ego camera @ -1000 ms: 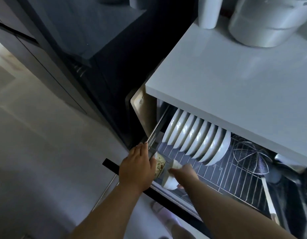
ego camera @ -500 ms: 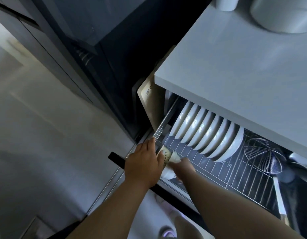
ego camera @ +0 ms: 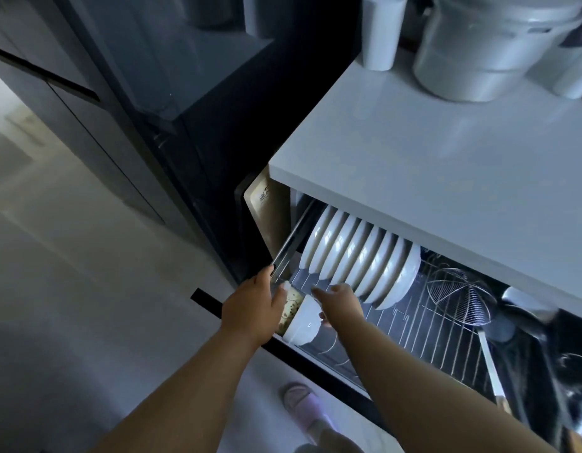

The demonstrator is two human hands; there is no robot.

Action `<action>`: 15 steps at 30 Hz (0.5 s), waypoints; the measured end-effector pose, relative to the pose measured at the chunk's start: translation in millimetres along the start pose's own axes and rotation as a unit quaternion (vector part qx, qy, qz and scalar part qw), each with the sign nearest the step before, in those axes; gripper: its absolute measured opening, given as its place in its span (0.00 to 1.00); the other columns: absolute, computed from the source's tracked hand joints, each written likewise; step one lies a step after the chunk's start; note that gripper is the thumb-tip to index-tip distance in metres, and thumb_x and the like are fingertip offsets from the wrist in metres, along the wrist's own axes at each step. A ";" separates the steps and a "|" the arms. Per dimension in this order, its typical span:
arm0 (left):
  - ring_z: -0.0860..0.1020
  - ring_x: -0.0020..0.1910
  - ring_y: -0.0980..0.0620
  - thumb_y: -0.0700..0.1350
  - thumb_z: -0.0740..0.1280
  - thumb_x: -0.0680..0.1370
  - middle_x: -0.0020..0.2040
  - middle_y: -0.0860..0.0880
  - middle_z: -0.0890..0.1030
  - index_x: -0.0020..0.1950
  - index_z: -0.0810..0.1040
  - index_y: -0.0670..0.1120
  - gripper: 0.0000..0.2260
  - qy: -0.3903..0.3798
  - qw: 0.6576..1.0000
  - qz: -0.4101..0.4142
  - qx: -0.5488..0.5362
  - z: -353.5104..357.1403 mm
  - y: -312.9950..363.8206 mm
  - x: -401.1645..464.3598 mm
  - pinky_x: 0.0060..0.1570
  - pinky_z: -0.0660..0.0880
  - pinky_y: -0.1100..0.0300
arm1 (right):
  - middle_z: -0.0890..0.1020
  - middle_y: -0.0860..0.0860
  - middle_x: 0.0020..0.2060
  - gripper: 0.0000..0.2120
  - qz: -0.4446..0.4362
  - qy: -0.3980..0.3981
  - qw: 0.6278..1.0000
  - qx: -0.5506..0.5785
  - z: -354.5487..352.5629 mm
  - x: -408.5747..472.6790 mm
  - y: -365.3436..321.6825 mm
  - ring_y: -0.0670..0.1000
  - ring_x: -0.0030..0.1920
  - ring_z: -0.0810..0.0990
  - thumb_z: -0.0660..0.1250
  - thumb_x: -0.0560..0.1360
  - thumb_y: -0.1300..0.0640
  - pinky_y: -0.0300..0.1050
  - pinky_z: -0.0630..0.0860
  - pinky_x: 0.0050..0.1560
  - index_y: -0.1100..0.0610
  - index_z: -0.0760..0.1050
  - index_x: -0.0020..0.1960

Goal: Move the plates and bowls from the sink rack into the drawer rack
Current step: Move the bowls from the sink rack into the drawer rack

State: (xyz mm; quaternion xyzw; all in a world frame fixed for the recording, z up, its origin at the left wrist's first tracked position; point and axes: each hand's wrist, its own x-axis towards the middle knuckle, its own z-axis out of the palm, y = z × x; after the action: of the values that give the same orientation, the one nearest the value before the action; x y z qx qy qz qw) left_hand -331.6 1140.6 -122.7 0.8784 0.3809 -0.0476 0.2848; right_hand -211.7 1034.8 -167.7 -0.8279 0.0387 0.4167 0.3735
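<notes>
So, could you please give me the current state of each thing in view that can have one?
Drawer rack: pulled out, part filled.
White plates: standing on edge in a row.
Bowls: on their sides at the front left corner.
Left hand: resting against the patterned bowl.
Right hand: touching the white bowl; grip unclear.
Wire skimmer: lying on the rack.
</notes>
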 end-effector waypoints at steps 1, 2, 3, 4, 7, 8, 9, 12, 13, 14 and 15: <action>0.71 0.67 0.50 0.57 0.54 0.81 0.70 0.50 0.72 0.75 0.60 0.50 0.24 -0.003 0.999 -0.003 -0.044 -1.7 4.3 -4.5 0.62 0.70 0.53 | 0.80 0.55 0.44 0.31 -0.008 0.002 1.000 0.023 -5.9 -5.1 -2.2 0.54 0.42 0.82 0.69 0.75 0.46 0.53 0.82 0.50 0.61 0.64 0.70; 0.72 0.65 0.51 0.56 0.55 0.81 0.68 0.50 0.73 0.75 0.61 0.50 0.23 -0.003 0.997 -0.004 -0.083 -3.6 9.7 -10.6 0.62 0.71 0.53 | 0.79 0.54 0.41 0.28 -0.014 0.002 0.999 0.046 -12.3 -11.7 -4.5 0.54 0.41 0.82 0.68 0.75 0.47 0.53 0.82 0.50 0.62 0.66 0.68; 0.73 0.64 0.51 0.55 0.56 0.81 0.67 0.50 0.74 0.75 0.62 0.50 0.23 -0.001 0.994 -0.001 -0.111 -5.2 15.8 -17.9 0.61 0.71 0.54 | 0.78 0.54 0.39 0.25 -0.019 0.001 0.998 0.067 -18.6 -18.4 -6.0 0.54 0.39 0.81 0.68 0.75 0.48 0.52 0.82 0.49 0.63 0.68 0.64; 0.74 0.62 0.51 0.54 0.56 0.81 0.65 0.51 0.75 0.75 0.62 0.50 0.22 0.002 0.992 0.003 -0.128 -6.7 22.2 -26.2 0.60 0.72 0.54 | 0.78 0.54 0.38 0.23 -0.025 0.001 0.996 0.084 -25.1 -26.5 -7.3 0.53 0.38 0.80 0.68 0.76 0.48 0.52 0.82 0.48 0.63 0.70 0.62; 0.75 0.60 0.54 0.54 0.57 0.81 0.63 0.53 0.76 0.75 0.62 0.50 0.22 0.003 0.989 0.016 -0.149 -10.3 39.3 -51.5 0.58 0.71 0.57 | 0.76 0.55 0.37 0.16 -0.038 0.010 0.989 0.144 -44.5 -53.4 -8.3 0.52 0.34 0.78 0.67 0.77 0.51 0.52 0.81 0.46 0.62 0.74 0.57; 0.75 0.58 0.54 0.54 0.57 0.81 0.63 0.54 0.76 0.75 0.62 0.50 0.22 0.003 0.988 0.022 -0.154 -12.0 44.7 -59.0 0.56 0.70 0.59 | 0.76 0.56 0.38 0.14 -0.041 0.014 0.985 0.168 -51.4 -62.7 -8.2 0.52 0.34 0.78 0.66 0.78 0.52 0.51 0.80 0.46 0.62 0.74 0.56; 0.75 0.57 0.55 0.53 0.57 0.82 0.62 0.54 0.77 0.75 0.62 0.50 0.22 0.004 0.987 0.030 -0.159 -14.2 50.3 -66.2 0.54 0.69 0.60 | 0.76 0.56 0.39 0.13 -0.045 0.018 0.981 0.189 -58.3 -70.8 -7.3 0.52 0.34 0.77 0.66 0.78 0.52 0.50 0.80 0.44 0.61 0.74 0.56; 0.76 0.52 0.54 0.52 0.57 0.82 0.56 0.55 0.78 0.74 0.63 0.50 0.21 0.004 0.984 0.059 -0.170 -23.8 71.0 -87.6 0.50 0.69 0.60 | 0.76 0.56 0.41 0.13 -0.060 0.035 0.966 0.250 -81.1 -97.5 -1.1 0.52 0.35 0.77 0.65 0.78 0.54 0.49 0.78 0.41 0.61 0.72 0.57; 0.76 0.49 0.54 0.51 0.57 0.82 0.53 0.55 0.78 0.73 0.64 0.50 0.20 0.004 0.983 0.070 -0.171 -26.0 78.3 -93.5 0.48 0.69 0.59 | 0.76 0.56 0.41 0.12 -0.064 0.041 0.960 0.270 -89.5 -106.8 1.6 0.52 0.35 0.77 0.65 0.78 0.55 0.48 0.78 0.40 0.61 0.71 0.57; 0.76 0.47 0.55 0.51 0.57 0.82 0.51 0.55 0.78 0.73 0.64 0.50 0.19 0.003 0.982 0.080 -0.172 -27.6 86.0 -98.7 0.46 0.69 0.59 | 0.76 0.56 0.41 0.10 -0.070 0.046 0.954 0.287 -98.4 -116.7 4.1 0.52 0.35 0.77 0.65 0.79 0.55 0.47 0.77 0.39 0.61 0.71 0.56; 0.75 0.44 0.56 0.51 0.57 0.82 0.50 0.54 0.78 0.72 0.65 0.50 0.19 0.001 0.981 0.090 -0.171 -28.5 94.2 -103.3 0.44 0.69 0.60 | 0.76 0.56 0.41 0.09 -0.077 0.052 0.949 0.300 -107.4 -125.8 7.4 0.52 0.35 0.76 0.64 0.79 0.56 0.46 0.77 0.38 0.61 0.71 0.54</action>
State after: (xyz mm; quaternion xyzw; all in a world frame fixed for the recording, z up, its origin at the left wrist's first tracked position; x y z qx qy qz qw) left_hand -342.6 1038.0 -24.2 0.8476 0.3033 0.0451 0.4330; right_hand -225.2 928.5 -41.5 -0.6985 0.1180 0.3122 0.6330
